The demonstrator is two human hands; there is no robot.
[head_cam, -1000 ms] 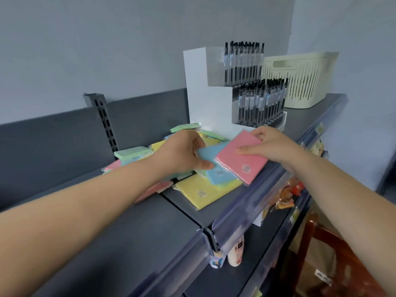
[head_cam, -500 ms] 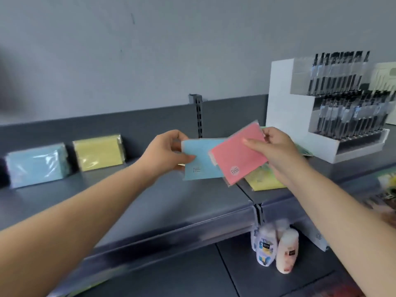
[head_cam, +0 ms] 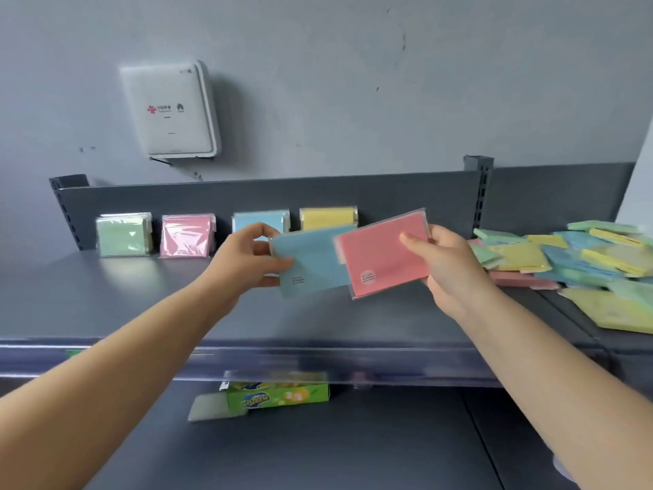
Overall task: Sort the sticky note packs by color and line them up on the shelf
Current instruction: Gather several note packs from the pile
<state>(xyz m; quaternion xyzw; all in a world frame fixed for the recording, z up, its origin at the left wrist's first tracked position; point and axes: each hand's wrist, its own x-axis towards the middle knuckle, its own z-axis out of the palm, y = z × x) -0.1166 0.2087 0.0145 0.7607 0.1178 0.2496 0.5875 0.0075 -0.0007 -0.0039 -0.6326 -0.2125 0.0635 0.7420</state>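
My left hand (head_cam: 247,258) grips a blue sticky note pack (head_cam: 314,263) by its left edge, held above the grey shelf (head_cam: 141,298). My right hand (head_cam: 441,267) holds a pink sticky note pack (head_cam: 381,256) that overlaps the blue one's right side. Against the shelf's back panel lean sorted rows: a green stack (head_cam: 124,235), a pink stack (head_cam: 187,235), a blue stack (head_cam: 259,221) partly hidden by my left hand, and a yellow stack (head_cam: 328,217). An unsorted pile of mixed packs (head_cam: 579,259) lies on the shelf at the right.
A white wall-mounted box (head_cam: 169,111) hangs above the shelf. A slotted upright (head_cam: 478,192) divides the back panel. On the lower shelf lies a green product box (head_cam: 275,396). A clear strip runs along the shelf's front edge (head_cam: 318,362).
The view has swung left from the pile and pen display to the sorted rows. Both hands have carried the blue and pink packs leftward, in front of the blue and yellow stacks.
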